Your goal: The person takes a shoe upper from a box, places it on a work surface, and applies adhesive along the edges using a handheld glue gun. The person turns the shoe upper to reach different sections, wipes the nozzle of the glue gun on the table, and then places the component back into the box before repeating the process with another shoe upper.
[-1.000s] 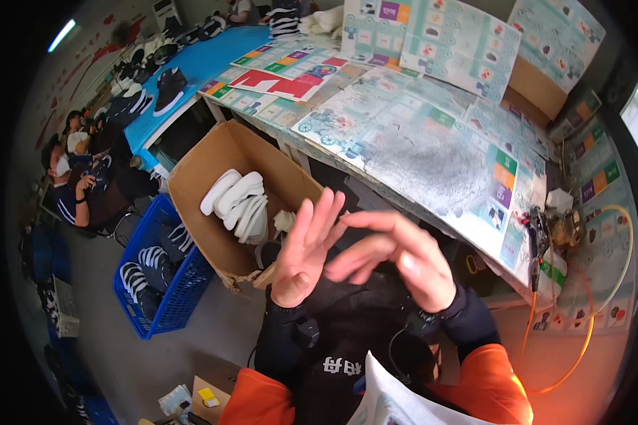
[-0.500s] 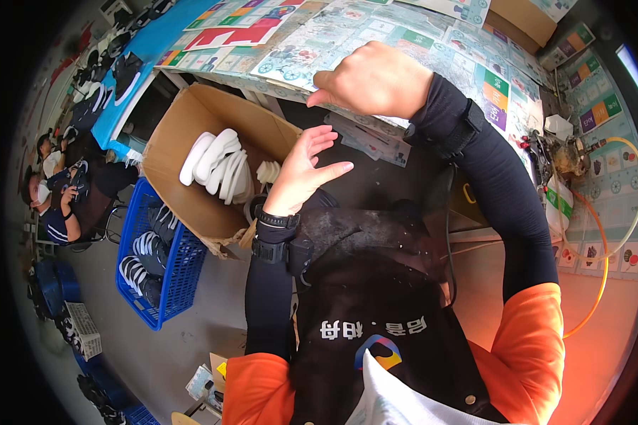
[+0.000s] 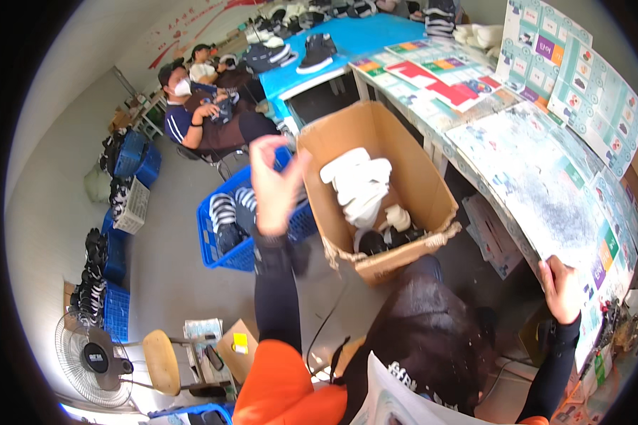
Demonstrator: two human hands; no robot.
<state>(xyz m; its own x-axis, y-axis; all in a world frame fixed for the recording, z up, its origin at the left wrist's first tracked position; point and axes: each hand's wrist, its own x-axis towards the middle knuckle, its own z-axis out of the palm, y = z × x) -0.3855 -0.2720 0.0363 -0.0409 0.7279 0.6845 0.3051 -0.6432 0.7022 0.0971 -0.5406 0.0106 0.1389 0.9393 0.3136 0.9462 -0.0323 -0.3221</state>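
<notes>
My left hand is raised over the blue plastic basket, beside the cardboard box. It is blurred, but thumb and fingers look apart, with nothing seen between them. Dark shoes with white stripes lie in the basket, partly hidden behind my hand and wrist. A stack of white insole-shaped pieces sits in the box. At the front edge of the worktable, my right hand has its fingers curled. Whether anything is in them is hidden.
A blue-covered table with dark shoes stands at the back. Two people sit left of it, the nearer holding a shoe. A standing fan, a stool and shoe-filled crates are at left.
My view has swung left. My left hand has moved from the box's near side to over the basket. My right hand has gone from above the worktable to its front edge, right.
</notes>
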